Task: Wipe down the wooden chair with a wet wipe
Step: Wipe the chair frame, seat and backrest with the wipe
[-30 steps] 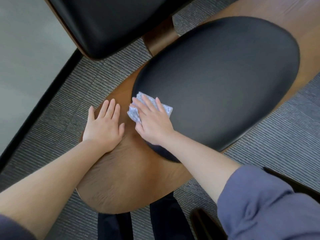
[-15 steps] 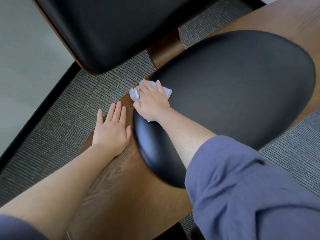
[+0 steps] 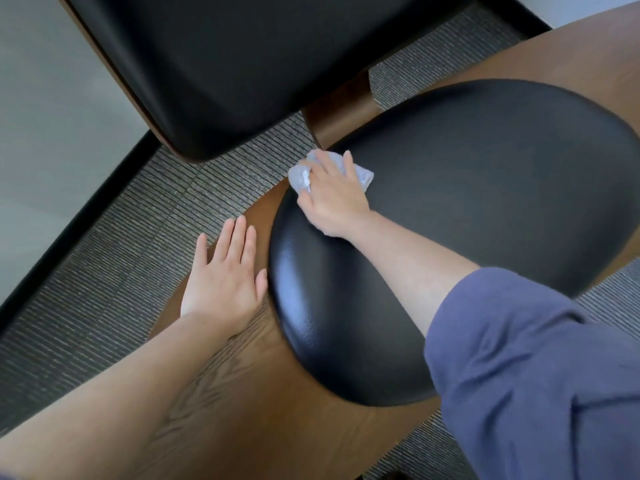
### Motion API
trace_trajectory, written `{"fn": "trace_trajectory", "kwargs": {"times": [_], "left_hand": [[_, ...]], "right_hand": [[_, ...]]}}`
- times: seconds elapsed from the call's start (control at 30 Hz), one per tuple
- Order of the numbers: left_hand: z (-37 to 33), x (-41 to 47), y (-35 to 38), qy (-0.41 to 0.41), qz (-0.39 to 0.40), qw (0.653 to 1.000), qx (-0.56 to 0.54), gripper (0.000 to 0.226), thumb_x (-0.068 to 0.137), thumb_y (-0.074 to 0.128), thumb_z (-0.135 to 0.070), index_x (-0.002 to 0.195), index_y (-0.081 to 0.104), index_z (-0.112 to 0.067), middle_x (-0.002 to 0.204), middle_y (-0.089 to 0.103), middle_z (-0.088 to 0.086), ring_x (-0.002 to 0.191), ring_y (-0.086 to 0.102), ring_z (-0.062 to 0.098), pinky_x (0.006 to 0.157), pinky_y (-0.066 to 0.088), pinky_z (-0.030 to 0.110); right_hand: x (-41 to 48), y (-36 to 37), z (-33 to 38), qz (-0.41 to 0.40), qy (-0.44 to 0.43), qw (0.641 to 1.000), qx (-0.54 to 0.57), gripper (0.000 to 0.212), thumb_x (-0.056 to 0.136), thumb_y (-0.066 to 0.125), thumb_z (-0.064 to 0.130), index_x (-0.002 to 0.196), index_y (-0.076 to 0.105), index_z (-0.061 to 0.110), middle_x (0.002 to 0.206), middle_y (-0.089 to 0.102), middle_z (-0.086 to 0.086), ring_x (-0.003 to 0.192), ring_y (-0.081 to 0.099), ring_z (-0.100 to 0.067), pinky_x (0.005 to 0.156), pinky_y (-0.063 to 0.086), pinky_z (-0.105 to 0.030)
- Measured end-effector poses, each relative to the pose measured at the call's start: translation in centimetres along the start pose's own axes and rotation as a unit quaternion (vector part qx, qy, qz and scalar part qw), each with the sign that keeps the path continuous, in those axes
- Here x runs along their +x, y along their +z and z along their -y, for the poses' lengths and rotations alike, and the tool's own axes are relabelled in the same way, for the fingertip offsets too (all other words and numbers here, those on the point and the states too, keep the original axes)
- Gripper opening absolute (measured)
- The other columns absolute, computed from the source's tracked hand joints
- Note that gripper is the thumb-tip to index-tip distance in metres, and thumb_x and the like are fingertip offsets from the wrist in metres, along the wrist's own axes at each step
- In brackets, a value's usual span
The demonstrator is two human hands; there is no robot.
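Far left: grey ribbed carpet (image 3: 104, 258) beside the chair.

Left of centre: left hand (image 3: 225, 282), palm down on the bare wood along the left edge of the wooden chair (image 3: 242, 403) seat. Fingers straight, three together and the little one slightly apart, thumb just beside the cushion. Nothing held; reads as a brace.

Centre: wet wipe (image 3: 298, 175), bunched, at the far left edge of the black seat cushion (image 3: 467, 220), near the wooden post (image 3: 341, 121) below the backrest (image 3: 259, 64). Long axis roughly crosswise, one end showing left of the knuckles, the other right of them. Pinned beneath the right hand (image 3: 334, 200), fingers bent over the bunch and clamped on it, one fingertip reaching past its far side. Possibly overlapping the wood strip beside the cushion, though the seam is hidden under the cloth.

Right: forearm and blue sleeve (image 3: 536, 375) crossing the cushion toward its near edge.

Governing relation, as a judgement: bare wood lying left of the wipe and back toward the bracing hand. Right hand alone on the cloth, so probably a stroke leftward and nearward along the cushion's left edge.
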State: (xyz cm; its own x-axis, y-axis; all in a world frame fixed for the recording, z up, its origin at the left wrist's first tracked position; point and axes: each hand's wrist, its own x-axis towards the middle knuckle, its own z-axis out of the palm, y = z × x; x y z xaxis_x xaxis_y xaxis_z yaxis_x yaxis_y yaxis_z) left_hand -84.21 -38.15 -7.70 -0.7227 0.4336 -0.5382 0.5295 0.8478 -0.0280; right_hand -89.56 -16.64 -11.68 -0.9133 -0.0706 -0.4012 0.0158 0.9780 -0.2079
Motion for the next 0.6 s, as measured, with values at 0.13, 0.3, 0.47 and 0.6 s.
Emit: {"fn": "trace_trajectory", "kwargs": {"times": [0.13, 0.3, 0.47, 0.6], "left_hand": [[0.2, 0.1, 0.3, -0.005, -0.005, 1.000, -0.003, 0.069, 0.097, 0.005, -0.045, 0.154, 0.009, -0.007, 0.163, 0.000, 0.011, 0.151, -0.002, 0.024, 0.120, 0.008, 0.051], [0.2, 0.1, 0.5, 0.002, 0.002, 1.000, -0.005, 0.069, 0.097, 0.005, -0.047, 0.154, -0.002, -0.009, 0.163, -0.007, 0.009, 0.150, -0.009, 0.023, 0.121, 0.002, 0.050], [0.2, -0.1, 0.3, -0.001, 0.002, 1.000, -0.009, 0.070, 0.096, 0.006, -0.047, 0.154, -0.003, -0.009, 0.163, -0.009, 0.009, 0.150, -0.011, 0.023, 0.121, 0.002, 0.050], [0.1, 0.0, 0.3, 0.004, 0.002, 1.000, -0.008, 0.068, 0.097, 0.002, -0.045, 0.154, -0.002, -0.009, 0.163, -0.009, 0.009, 0.150, -0.011, 0.022, 0.121, 0.003, 0.050]], "right_hand": [[-1.6, 0.4, 0.3, 0.010, -0.107, 0.994, 0.014, 0.051, 0.098, 0.032, 0.028, 0.141, 0.046, 0.006, 0.154, 0.035, 0.003, 0.148, 0.014, -0.014, 0.121, -0.001, -0.049], [-0.8, -0.3, -5.8, -0.044, 0.092, 0.994, -0.042, 0.060, 0.098, 0.029, 0.032, 0.154, 0.021, 0.011, 0.162, 0.015, 0.002, 0.150, 0.002, -0.019, 0.119, -0.001, -0.056], [-1.0, 0.3, -4.1, -0.044, 0.104, 0.992, -0.054, 0.062, 0.097, 0.024, 0.032, 0.154, 0.019, 0.009, 0.163, 0.010, -0.001, 0.150, -0.003, -0.024, 0.118, -0.003, -0.057], [-3.3, 1.0, 0.4, -0.023, -0.047, 0.998, 0.045, 0.060, 0.094, 0.023, 0.029, 0.150, 0.032, 0.010, 0.160, 0.023, 0.000, 0.150, 0.008, -0.020, 0.120, 0.000, -0.051]]}}
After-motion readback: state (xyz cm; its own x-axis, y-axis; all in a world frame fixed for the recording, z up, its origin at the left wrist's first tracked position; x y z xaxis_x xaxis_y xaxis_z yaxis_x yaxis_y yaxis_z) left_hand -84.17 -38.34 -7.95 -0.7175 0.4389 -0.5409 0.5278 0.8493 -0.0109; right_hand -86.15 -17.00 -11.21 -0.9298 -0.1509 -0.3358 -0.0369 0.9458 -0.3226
